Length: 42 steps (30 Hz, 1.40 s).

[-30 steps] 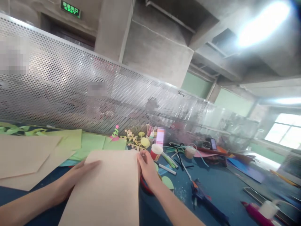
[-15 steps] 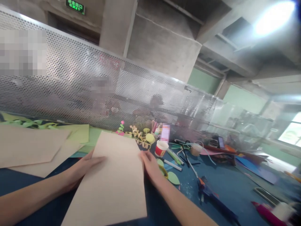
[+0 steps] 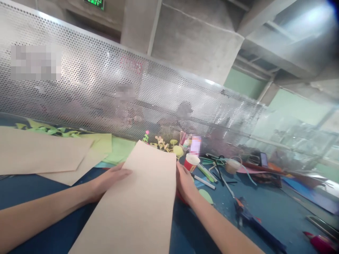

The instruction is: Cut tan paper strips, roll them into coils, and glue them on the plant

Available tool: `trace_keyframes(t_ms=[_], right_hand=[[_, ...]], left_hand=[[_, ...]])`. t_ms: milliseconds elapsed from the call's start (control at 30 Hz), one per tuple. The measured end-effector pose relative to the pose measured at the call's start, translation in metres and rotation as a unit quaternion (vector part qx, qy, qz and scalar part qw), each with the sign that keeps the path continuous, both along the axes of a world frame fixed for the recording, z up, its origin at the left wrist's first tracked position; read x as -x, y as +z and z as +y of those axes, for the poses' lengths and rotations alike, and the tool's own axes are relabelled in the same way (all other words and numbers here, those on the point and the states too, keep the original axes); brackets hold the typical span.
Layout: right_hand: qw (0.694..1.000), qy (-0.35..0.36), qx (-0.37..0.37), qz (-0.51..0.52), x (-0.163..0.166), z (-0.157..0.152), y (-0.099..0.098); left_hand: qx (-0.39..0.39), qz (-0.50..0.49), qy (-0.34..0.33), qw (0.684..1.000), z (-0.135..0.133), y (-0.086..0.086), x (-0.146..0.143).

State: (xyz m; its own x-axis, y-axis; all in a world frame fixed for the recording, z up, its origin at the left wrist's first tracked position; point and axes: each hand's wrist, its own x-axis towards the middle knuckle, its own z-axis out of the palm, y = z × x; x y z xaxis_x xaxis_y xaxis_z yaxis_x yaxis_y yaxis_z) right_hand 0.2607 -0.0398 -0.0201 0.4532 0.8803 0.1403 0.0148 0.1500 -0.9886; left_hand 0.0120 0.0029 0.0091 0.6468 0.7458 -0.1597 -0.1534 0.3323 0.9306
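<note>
A large tan sheet of paper (image 3: 143, 201) lies tilted over the blue table (image 3: 47, 190), its far end lifted toward the mesh screen. My left hand (image 3: 109, 178) grips its left edge, thumb on top. At the right edge my right hand (image 3: 185, 183) holds the sheet, fingers curled behind it. A small red and white paper cup (image 3: 191, 162) stands just beyond my right hand. A green paper oval (image 3: 206, 196) lies beside my right wrist.
More tan sheets (image 3: 39, 151) and green paper (image 3: 116, 150) lie at the left. Pens, pipe cleaners and craft bits (image 3: 212, 169) crowd the middle right. A glue gun (image 3: 246, 217) lies at the right. A perforated metal screen (image 3: 106, 88) runs along the table's far side.
The sheet's far end has risen and swung right toward the screen. Both hands have shifted right along with it, and the view has tilted down a little.
</note>
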Motion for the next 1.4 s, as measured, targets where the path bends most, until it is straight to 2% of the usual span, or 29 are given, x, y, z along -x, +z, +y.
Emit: trace_keyframes(t_ms=[267, 433, 567, 800, 933, 1167, 1400], right_hand=[[0.994, -0.053, -0.027, -0.095, -0.014, -0.001, -0.002], [0.988, -0.078, -0.021, -0.128, -0.021, -0.002, -0.002], [0.994, -0.035, 0.0, -0.106, -0.018, -0.005, -0.003], [0.991, 0.036, 0.001, -0.127, 0.003, -0.02, 0.01], [0.98, 0.02, -0.024, -0.195, 0.006, -0.025, 0.017], [0.959, -0.04, -0.041, -0.278, 0.003, -0.024, 0.014], [0.956, 0.018, -0.023, -0.292, 0.011, -0.026, 0.017]], left_hand=[[-0.005, 0.056, 0.008, 0.998, -0.004, -0.001, -0.002], [-0.035, 0.062, 0.002, 0.997, -0.002, -0.009, -0.005], [-0.059, 0.068, 0.04, 0.995, -0.002, -0.015, -0.007], [-0.057, -0.013, 0.094, 0.994, -0.006, -0.01, -0.01], [-0.059, -0.01, 0.121, 0.991, -0.006, -0.01, -0.009], [-0.092, -0.011, 0.148, 0.985, -0.003, -0.015, -0.005], [-0.088, 0.003, 0.234, 0.968, 0.005, -0.016, -0.002]])
